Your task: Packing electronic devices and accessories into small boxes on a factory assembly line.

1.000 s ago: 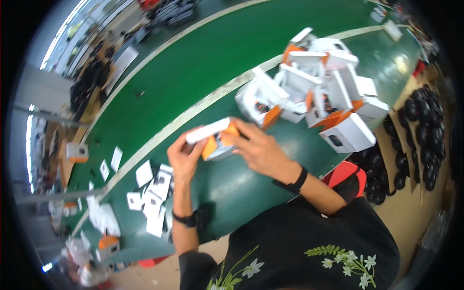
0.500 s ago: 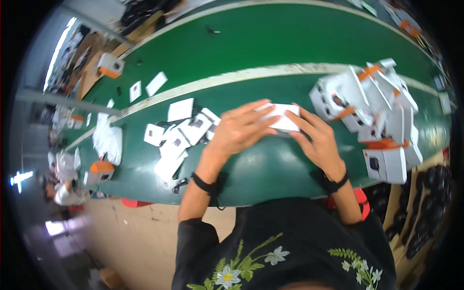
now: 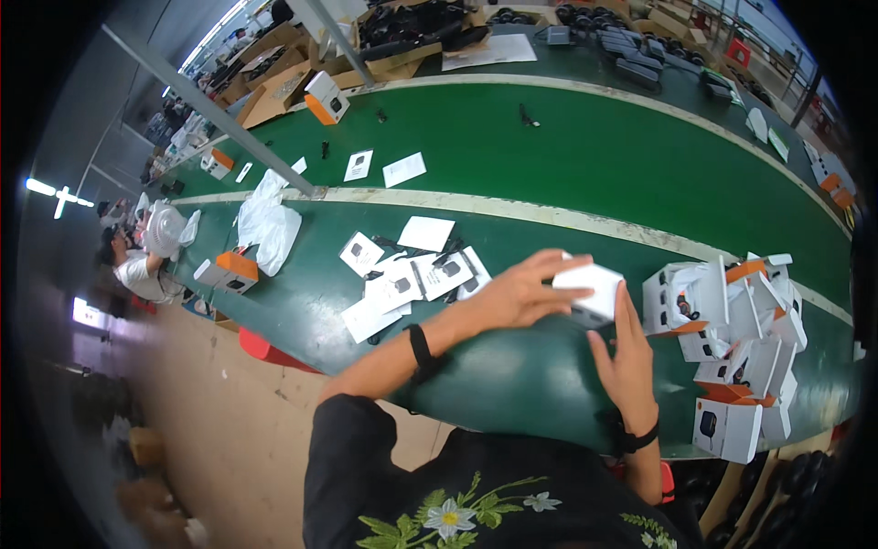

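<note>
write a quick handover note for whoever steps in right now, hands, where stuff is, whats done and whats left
Left hand: flat on top of the white box, fingers spread over its left side.
Right hand: against the box's near right side, fingers pointing up.
The box sits on the green table, held between both hands; it looks closed.
Leaflets: loose pile to the left of the hands.
Open boxes: white and orange heap to the right, flaps up.
Done: this one box appears folded shut.
Left: the heap of open boxes and the leaflet pile lie untouched.
</note>
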`<act>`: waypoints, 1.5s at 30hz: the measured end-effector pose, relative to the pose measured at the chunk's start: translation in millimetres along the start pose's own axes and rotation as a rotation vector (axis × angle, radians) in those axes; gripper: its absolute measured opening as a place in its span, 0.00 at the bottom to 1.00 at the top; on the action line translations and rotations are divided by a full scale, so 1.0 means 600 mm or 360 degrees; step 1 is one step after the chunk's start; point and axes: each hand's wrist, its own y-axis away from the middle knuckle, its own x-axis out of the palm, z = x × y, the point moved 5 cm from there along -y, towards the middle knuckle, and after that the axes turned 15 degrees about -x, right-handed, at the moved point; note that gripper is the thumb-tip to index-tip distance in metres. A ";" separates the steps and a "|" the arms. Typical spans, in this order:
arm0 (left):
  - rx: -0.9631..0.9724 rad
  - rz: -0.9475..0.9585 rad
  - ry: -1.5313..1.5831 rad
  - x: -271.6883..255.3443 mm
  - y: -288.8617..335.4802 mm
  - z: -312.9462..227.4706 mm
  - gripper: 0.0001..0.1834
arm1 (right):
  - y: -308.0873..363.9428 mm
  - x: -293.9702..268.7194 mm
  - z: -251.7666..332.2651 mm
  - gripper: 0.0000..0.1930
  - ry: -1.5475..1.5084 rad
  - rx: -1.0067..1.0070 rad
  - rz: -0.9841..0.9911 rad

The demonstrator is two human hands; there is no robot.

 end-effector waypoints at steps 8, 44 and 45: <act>-0.0351 -0.0619 -0.0369 -0.011 -0.398 0.136 0.19 | 0.058 -0.010 0.004 0.53 -0.0158 0.0073 0.0005; -0.0970 -0.0397 -0.0826 -0.349 -0.005 0.425 0.46 | 0.118 0.023 -0.098 0.16 -0.0345 0.0262 -0.0358; -0.1202 -0.0272 -0.0742 -0.361 0.001 0.480 0.54 | 0.106 0.026 -0.090 0.15 -0.0399 0.0304 -0.0336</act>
